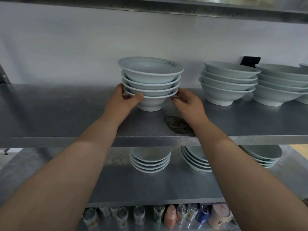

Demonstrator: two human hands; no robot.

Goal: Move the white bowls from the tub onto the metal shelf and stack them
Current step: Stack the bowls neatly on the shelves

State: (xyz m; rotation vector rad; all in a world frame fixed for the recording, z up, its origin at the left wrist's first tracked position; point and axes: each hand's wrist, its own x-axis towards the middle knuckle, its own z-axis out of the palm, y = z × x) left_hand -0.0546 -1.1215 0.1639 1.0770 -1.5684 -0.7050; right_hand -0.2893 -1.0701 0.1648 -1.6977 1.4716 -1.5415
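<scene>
A stack of several white bowls [150, 84] stands on the metal shelf [66, 114] at eye level, its foot resting on the steel. My left hand [122, 101] grips the stack's left side, thumb under the lowest rim and fingers behind it. My right hand [188, 104] touches the lowest rim on the right with its fingertips, palm loosely curved beside the bowl. The top bowl has dark writing near its far rim. The tub is out of view.
Two more bowl stacks [229, 84] [281, 85] stand to the right on the same shelf. A dark stain [177, 125] marks the shelf's front. Plate stacks [150, 160] sit on the shelf below, and cans and bottles [158, 214] line the lowest level. Another shelf [200, 9] hangs overhead.
</scene>
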